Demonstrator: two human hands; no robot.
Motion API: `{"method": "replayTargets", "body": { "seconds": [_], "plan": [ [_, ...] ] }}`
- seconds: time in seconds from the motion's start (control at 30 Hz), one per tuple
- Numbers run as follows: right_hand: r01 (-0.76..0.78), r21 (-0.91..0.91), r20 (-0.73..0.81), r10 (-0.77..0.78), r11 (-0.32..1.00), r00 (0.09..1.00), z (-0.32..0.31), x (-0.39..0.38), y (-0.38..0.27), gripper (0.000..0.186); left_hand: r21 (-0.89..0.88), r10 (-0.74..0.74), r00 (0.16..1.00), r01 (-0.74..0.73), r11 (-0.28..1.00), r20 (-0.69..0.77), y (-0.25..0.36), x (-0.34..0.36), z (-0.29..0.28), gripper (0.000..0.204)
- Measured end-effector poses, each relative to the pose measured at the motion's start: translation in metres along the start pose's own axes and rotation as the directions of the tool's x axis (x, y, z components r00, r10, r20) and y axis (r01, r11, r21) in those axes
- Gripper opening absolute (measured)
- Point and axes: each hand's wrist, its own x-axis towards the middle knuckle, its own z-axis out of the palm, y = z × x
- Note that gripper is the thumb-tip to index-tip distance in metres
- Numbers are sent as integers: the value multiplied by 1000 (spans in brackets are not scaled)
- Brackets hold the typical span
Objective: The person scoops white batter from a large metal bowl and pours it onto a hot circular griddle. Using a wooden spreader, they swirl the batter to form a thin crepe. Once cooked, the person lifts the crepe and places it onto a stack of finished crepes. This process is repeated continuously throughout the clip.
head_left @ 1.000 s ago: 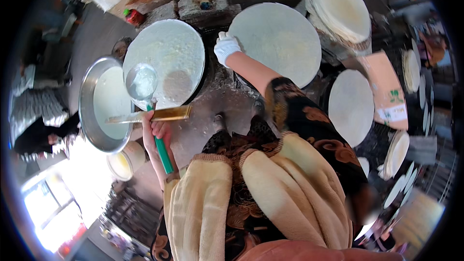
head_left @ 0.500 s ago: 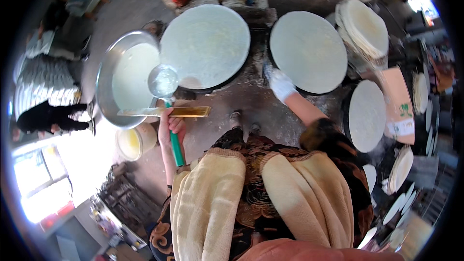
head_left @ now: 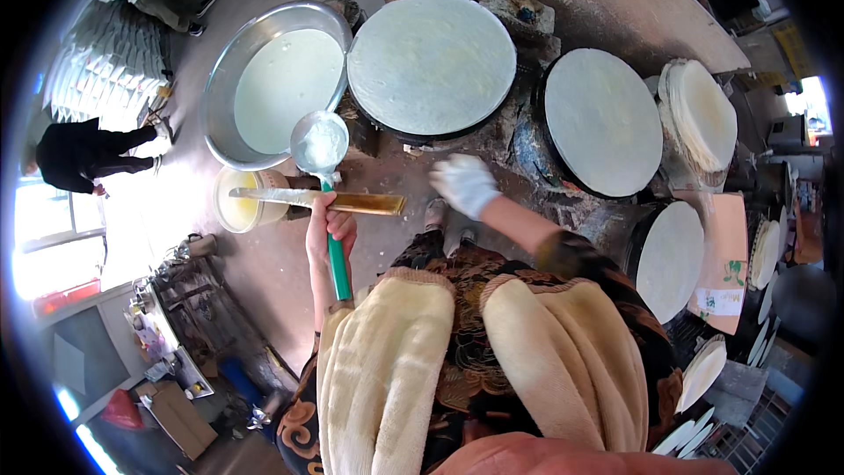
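Three broad round griddles dominate the scene: the nearest one (head_left: 431, 63), flat, pale grey and matt, lies just beyond the fingers of both hands, a second griddle (head_left: 603, 121) sits off to the right of the gloved fingers, and a smaller third griddle (head_left: 670, 259) lies further right and closer to the body. To the left of the bare fingers stands a wide, shiny metal basin (head_left: 220, 123) with a sloping rim, filled with smooth off-white batter. A stack of thin, pale round flatbreads (head_left: 701, 116) rises at the far right, well apart from either hand. Just left of the bare fingers sits a small yellowish tub (head_left: 230, 211). The left hand (head_left: 330, 227) is clenched around two things at once: the green handle of a ladle (head_left: 320, 142), whose round steel bowl holds white batter and hovers just beyond the fingers, over the basin's rim, and a long flat wooden scraper (head_left: 312, 200) of golden-brown colour that crosses the fist sideways. The right hand (head_left: 465, 185), in a white knitted glove, hangs loosely curled with fingers released, holding nothing, just short of the nearest griddle's edge.
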Motion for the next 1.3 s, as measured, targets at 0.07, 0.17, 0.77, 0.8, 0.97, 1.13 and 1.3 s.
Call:
{"method": "replayTargets", "body": {
  "seconds": [0.07, 0.17, 0.77, 0.8, 0.97, 1.13, 1.3],
  "plan": [
    [103, 27, -221, -95, 994, 971, 28, 69, -21, 8, -15, 10, 1000, -10, 1000, -18, 0, -9, -6, 23],
    [-72, -134, -76, 62, 988, 995, 73, 133, -17, 21, -41, 15, 1000, -16, 999, -23, 3, -16, -18, 22],
    [-569, 113, 270, 526, 815, 806, -47, 5, 86, 35, 36, -30, 990, 35, 999, -139, -3, -28, -44, 29],
    [-585, 242, 369, 485, 774, 793, -60, 10, 63, 38, 96, -44, 987, 59, 994, -152, -4, -18, -51, 29],
    [-108, 797, 201, -92, 595, 975, -51, 44, -61, 51, 471, 28, 1000, -18, 882, -14, -11, 20, -60, 20],
    [-206, 811, 151, 145, 548, 978, -58, 122, -102, 53, 312, -150, 962, 74, 947, 228, 28, 76, -52, 42],
    [-334, 865, 174, 400, 374, 900, -52, 215, -61, 47, 147, -79, 948, 34, 988, 310, 139, 188, -85, 44]
  ]
}}
